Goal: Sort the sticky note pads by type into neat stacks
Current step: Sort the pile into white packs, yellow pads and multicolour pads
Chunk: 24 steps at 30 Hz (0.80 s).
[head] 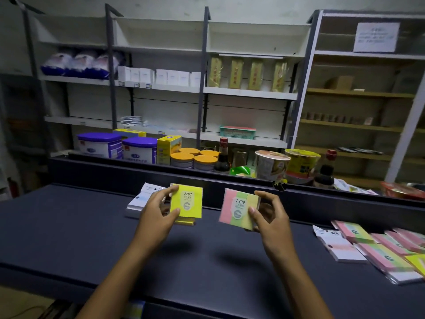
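My left hand (156, 212) grips a plain yellow pad (187, 202) labelled 2207 by its left edge, held over a low stack of yellow pads (185, 221) on the dark counter. My right hand (269, 215) pinches a pink, green and yellow striped pad (236, 209) labelled 2209 by its right edge, lifted above the counter. Left of the yellow stack sits a stack of white pads (140, 201). At the far right lies a loose heap of striped pads (386, 252), with white pads (338, 247) and a yellow one (417, 261) among them.
The dark counter (69, 226) has a raised back ledge (128, 173). Behind it stand purple-lidded tubs (140, 149), orange-lidded tins (193, 158), sauce bottles (223, 157) and noodle cups (272, 164). Wall shelves (248, 93) hold boxes and packets farther back.
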{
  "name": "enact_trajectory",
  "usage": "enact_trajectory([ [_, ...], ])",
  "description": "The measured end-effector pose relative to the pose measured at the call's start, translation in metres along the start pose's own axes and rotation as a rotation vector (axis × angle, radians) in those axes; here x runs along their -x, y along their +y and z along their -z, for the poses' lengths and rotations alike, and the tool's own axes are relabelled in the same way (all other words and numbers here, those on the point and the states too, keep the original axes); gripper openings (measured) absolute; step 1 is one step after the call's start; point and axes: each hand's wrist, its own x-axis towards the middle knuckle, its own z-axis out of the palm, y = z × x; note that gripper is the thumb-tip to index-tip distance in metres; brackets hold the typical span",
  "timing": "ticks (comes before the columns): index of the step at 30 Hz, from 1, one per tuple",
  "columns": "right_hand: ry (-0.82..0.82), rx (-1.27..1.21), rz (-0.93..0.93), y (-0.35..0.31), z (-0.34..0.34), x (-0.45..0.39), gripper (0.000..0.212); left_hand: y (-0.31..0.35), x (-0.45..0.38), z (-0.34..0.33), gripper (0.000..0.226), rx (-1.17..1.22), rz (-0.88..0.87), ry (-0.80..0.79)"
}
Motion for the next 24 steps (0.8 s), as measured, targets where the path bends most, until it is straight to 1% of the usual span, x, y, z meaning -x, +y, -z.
enact_trajectory([
  [4,0.01,0.027,-0.017,0.006,-0.02,-0.019,0.03,-0.022,-0.037,0.005,0.053,-0.153,0.036,-0.044],
  [11,0.023,0.045,-0.065,0.023,-0.049,-0.038,0.03,-0.061,-0.082,-0.002,0.054,-0.335,0.082,-0.17],
  [14,0.028,0.063,-0.08,0.028,-0.054,-0.041,0.03,-0.071,-0.088,-0.003,0.054,-0.416,0.092,-0.238],
  [17,0.03,0.079,-0.083,0.03,-0.056,-0.043,0.029,-0.08,-0.089,-0.006,0.052,-0.607,0.078,-0.302],
  [19,0.031,0.087,-0.089,0.03,-0.056,-0.045,0.029,-0.081,-0.086,-0.009,0.05,-0.712,0.068,-0.311],
  [24,0.041,0.098,-0.089,0.029,-0.057,-0.056,0.029,-0.078,-0.082,-0.012,0.044,-0.841,0.031,-0.329],
])
